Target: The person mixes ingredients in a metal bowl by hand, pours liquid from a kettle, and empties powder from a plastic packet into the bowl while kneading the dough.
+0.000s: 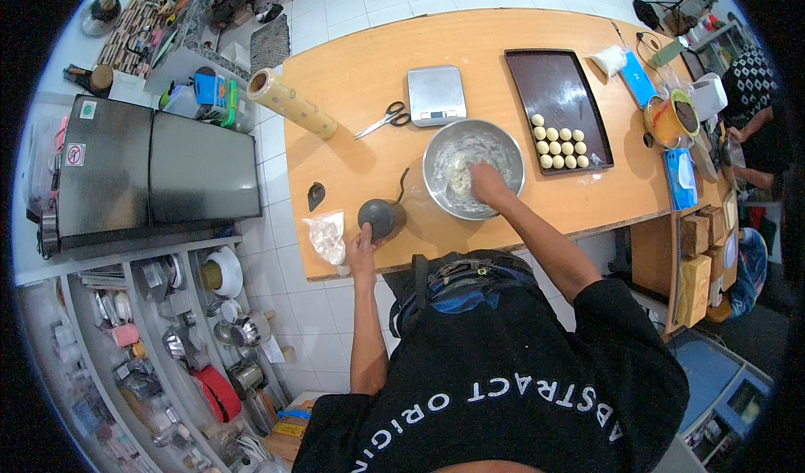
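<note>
A steel mixing bowl (513,148) stands near the front edge of the table, its inside smeared white. My right hand (488,184) reaches down into it, fingers curled into pale, floury dough (458,174); the fingertips are hidden. Left of the bowl is a dark grey, round-topped cylinder (381,218) with what looks like a cord behind it. My left hand (361,252) is closed against its near side, with some fingers out of sight. Beside that hand lies a clear bag of white powder (327,236).
A digital scale (436,89) and black-handled scissors (386,119) lie beyond the bowl. To the right, a dark baking tray (553,79) bears several dough balls (554,148). A film roll (293,104) stands at the left. Another person's arm (752,127) shows at far right.
</note>
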Demonstrator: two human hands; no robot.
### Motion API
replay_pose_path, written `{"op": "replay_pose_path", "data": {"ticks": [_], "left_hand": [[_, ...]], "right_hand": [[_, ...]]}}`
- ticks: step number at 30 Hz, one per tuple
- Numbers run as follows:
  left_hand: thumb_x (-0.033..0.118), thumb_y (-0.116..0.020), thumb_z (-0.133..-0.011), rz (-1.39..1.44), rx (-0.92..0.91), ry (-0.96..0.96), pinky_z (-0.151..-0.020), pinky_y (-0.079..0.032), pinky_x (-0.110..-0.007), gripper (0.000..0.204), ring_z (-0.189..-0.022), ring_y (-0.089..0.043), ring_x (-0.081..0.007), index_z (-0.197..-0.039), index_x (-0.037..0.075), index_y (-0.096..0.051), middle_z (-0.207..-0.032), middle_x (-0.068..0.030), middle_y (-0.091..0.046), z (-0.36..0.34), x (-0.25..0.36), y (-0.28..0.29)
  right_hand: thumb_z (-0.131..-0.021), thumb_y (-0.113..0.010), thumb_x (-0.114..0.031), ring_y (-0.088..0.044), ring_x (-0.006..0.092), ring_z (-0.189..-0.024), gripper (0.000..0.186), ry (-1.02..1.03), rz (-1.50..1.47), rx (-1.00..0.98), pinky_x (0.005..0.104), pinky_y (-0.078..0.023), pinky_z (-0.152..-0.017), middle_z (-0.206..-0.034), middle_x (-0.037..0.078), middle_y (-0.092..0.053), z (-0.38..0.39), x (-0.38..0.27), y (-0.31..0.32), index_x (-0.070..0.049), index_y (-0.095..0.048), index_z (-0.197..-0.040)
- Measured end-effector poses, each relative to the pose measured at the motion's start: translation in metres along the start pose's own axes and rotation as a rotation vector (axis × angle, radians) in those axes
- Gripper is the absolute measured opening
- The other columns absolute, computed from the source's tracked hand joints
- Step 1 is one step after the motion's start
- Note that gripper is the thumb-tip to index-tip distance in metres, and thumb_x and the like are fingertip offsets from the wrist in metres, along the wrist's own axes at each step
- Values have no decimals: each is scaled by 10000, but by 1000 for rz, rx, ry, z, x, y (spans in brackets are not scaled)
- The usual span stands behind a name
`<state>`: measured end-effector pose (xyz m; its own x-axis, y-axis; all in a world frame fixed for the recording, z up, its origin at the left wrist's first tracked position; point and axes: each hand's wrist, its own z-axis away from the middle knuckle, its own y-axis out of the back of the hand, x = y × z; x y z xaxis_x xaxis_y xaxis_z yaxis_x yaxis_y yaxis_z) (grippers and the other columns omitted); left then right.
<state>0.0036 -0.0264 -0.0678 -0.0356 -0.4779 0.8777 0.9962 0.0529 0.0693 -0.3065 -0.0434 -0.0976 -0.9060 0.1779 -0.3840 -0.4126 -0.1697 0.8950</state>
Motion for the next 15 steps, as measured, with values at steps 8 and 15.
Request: {"op": "replay_pose_path", "data": {"ticks": [8, 15], "left_hand": [[346, -605, -795, -748, 447, -453, -675, -438, -346, 390, -657, -511, -213, -841, -32, -519, -706, -104, -531, 15, 14, -7], [273, -607, -798, -465, -21, -448, -656, -459, -317, 432, -699, -578, -182, -1056, -37, -452, -795, -121, -580, 52, 34, -59]], "right_hand": [[-694, -496, -19, -590, 324, -809, 270, 187, 63, -174, 443, -478, -694, -822, 200, -590, 17, -18, 17, -28, -583, -950], [-708, -494, -40, -590, 339, -771, 290, 33, 47, 105, 440, -482, -675, -808, 204, -588, 14, -4, 20, -54, -584, -984]]}}
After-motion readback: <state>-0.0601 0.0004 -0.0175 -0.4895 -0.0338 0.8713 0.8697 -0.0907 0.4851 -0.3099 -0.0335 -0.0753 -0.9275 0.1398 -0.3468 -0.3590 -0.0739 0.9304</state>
